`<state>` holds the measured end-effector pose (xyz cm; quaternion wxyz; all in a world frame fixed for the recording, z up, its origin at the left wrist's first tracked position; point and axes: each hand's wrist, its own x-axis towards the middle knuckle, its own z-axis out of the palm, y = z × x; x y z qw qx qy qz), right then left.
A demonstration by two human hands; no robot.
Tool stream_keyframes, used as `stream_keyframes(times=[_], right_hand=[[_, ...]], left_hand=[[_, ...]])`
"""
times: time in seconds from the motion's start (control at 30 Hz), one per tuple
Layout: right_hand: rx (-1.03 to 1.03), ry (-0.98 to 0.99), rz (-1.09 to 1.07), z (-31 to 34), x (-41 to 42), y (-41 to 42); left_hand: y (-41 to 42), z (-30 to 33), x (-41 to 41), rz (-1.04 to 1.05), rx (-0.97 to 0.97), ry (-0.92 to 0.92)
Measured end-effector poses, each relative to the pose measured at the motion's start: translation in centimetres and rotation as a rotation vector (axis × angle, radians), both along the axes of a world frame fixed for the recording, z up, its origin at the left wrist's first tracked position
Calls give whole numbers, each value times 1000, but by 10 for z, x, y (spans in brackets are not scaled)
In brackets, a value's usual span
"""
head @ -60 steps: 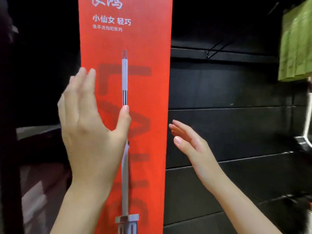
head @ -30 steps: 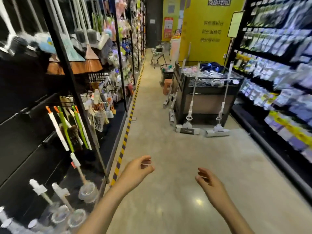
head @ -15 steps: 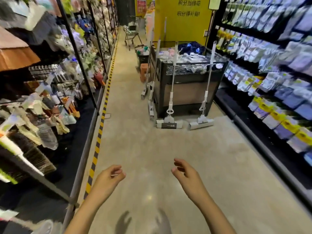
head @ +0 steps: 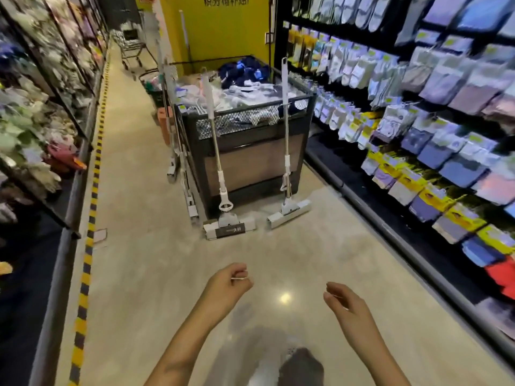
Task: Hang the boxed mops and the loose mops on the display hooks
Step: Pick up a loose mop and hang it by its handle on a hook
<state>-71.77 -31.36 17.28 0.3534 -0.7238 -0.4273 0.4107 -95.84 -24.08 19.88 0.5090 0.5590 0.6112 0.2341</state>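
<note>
Two loose flat mops lean upright against the front of a black mesh bin [head: 250, 162] down the aisle. The left mop [head: 221, 188] has a white ring on its pole and a labelled head on the floor. The right mop [head: 287, 160] stands beside it, its head angled. More mop poles [head: 178, 162] lean on the bin's left side. My left hand [head: 225, 288] hovers low over the floor, its fingers curled in and holding nothing. My right hand [head: 345, 305] hangs loosely beside it, empty, fingers bent and apart. Both hands are well short of the mops.
Shelves of packaged goods [head: 418, 135] line the right of the aisle. Racks of hanging items [head: 41, 121] line the left, edged by a yellow-black floor stripe [head: 89, 246]. A shopping trolley [head: 133, 54] stands far back. Bare floor lies between me and the bin.
The view swung from a red boxed mop against a black wall to the aisle. Both hands came off the box and dropped low. The bin and mops have come closer.
</note>
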Motion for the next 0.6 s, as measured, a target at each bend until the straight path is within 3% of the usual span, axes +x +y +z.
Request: stream_keyframes(times=[0.27, 0.6], right_hand=[[34, 17, 70, 23, 88, 210], [79, 8, 246, 37, 108, 457]], left_hand=[[186, 8, 91, 69, 0, -13], [370, -19, 90, 270, -78, 92]])
